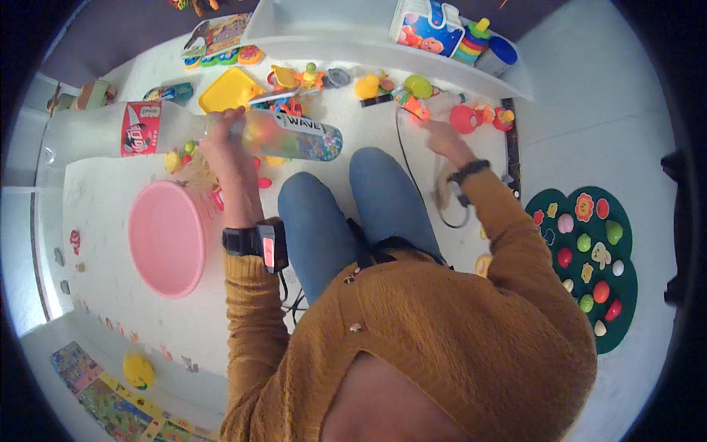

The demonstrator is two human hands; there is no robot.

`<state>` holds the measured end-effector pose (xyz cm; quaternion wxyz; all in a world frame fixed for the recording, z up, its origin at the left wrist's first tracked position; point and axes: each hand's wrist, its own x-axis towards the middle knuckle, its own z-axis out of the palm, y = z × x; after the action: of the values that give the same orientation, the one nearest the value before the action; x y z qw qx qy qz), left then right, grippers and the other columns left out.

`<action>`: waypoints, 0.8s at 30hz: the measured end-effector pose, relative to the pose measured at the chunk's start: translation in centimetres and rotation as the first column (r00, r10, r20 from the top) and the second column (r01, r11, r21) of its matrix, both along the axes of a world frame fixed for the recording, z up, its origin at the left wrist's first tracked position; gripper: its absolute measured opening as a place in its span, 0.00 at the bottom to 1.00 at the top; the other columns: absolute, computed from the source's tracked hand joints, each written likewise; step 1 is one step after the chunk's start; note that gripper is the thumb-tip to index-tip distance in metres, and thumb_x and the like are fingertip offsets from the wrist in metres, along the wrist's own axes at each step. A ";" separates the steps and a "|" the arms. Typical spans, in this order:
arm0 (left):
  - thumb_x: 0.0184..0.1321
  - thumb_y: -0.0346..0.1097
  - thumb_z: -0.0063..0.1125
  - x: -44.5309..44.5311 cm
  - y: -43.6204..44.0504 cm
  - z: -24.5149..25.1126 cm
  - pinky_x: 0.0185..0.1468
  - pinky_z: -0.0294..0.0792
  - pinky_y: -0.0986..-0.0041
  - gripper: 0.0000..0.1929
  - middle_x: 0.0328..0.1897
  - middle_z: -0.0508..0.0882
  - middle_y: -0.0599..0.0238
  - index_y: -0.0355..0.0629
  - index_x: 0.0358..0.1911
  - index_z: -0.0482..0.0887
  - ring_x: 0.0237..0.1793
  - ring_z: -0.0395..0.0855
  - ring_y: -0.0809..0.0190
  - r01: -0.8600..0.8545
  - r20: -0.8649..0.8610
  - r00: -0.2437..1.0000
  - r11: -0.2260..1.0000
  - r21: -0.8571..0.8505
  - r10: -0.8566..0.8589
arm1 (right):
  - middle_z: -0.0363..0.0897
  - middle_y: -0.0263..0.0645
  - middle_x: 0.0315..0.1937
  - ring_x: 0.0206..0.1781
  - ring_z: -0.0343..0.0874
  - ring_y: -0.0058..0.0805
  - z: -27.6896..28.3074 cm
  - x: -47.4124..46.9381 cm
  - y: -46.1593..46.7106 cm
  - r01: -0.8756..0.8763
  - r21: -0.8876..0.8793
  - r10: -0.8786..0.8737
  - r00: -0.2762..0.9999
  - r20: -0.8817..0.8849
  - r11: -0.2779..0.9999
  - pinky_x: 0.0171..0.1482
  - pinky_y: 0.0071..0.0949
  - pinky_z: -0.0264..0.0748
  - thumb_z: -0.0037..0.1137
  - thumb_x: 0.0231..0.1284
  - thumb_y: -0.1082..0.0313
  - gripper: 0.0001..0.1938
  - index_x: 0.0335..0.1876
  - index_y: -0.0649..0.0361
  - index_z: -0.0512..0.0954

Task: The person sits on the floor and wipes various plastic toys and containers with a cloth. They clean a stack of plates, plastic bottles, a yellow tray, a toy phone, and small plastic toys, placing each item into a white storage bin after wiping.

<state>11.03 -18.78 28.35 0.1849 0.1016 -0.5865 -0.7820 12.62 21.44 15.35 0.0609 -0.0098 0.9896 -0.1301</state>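
My left hand (223, 135) is wrapped around the middle of two clear plastic bottles joined neck to neck, lying sideways in the air. The left bottle (105, 130) has a red label and looks cloudy. In the right bottle (293, 135), under a white label with writing, colourful beads gather at the far end; orange and green show nearer the neck. My right hand (446, 141) is over the mat, its fingertips at an orange-and-white toy (413, 106); whether it grips the toy cannot be made out. A red round toy (464, 119) lies just right of that hand.
A pink plastic tub (165, 237) stands left of my knees. Several small toys and a yellow tray (229, 89) lie along the white shelf unit (353, 52). A black cable (406, 149) runs beside my leg. On the right is a green felt board (594, 276) with toy pieces.
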 end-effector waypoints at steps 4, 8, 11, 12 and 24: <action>0.45 0.26 0.54 -0.3 0.1 -0.2 0.45 0.68 0.73 0.09 0.32 0.77 0.61 0.35 0.32 0.74 0.35 0.77 0.62 0.048 -0.074 0.997 0.952 0.302 -0.027 | 0.76 0.48 0.35 0.44 0.74 0.47 4.2 8.3 8.9 -0.024 0.210 -0.056 0.927 0.370 0.977 0.44 0.41 0.71 0.51 0.37 0.68 0.18 0.41 0.59 0.75; 0.46 0.27 0.54 -0.2 1.7 -0.3 0.43 0.69 0.72 0.07 0.31 0.76 0.63 0.37 0.31 0.73 0.35 0.77 0.62 0.083 -0.047 0.996 0.939 0.333 -0.071 | 0.77 0.47 0.38 0.42 0.76 0.40 9.5 18.2 8.9 -0.197 0.384 -0.325 0.275 0.905 0.902 0.44 0.40 0.71 0.55 0.44 0.56 0.20 0.42 0.58 0.74; 0.47 0.26 0.54 -0.5 3.9 -0.3 0.41 0.70 0.71 0.07 0.31 0.76 0.63 0.37 0.31 0.73 0.35 0.77 0.63 0.134 -0.021 0.991 0.936 0.324 -0.135 | 0.75 0.46 0.44 0.45 0.76 0.40 11.6 22.4 6.6 -0.121 0.383 -0.291 0.456 0.841 0.916 0.47 0.39 0.71 0.58 0.44 0.50 0.25 0.47 0.56 0.73; 0.46 0.26 0.55 -0.6 4.9 -0.4 0.41 0.68 0.72 0.09 0.31 0.76 0.65 0.39 0.32 0.74 0.34 0.76 0.64 0.164 -0.020 0.985 0.904 0.395 -0.170 | 0.73 0.45 0.46 0.48 0.74 0.41 11.2 21.9 5.6 0.021 0.316 -0.246 0.681 0.690 0.948 0.50 0.39 0.69 0.59 0.44 0.50 0.26 0.49 0.55 0.72; 0.46 0.23 0.57 -2.3 19.0 0.1 0.42 0.65 0.77 0.07 0.27 0.75 0.68 0.41 0.26 0.72 0.32 0.73 0.68 0.261 -0.026 0.964 0.931 0.254 -0.263 | 0.64 0.50 0.56 0.59 0.63 0.48 9.5 2.4 -4.2 -0.173 -0.324 0.130 0.980 -0.152 0.930 0.58 0.38 0.62 0.69 0.33 0.53 0.44 0.60 0.59 0.58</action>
<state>8.78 0.23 28.43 0.0621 0.0486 -0.4899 -0.8682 14.99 17.24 24.90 0.0045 -0.1049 0.9510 -0.2909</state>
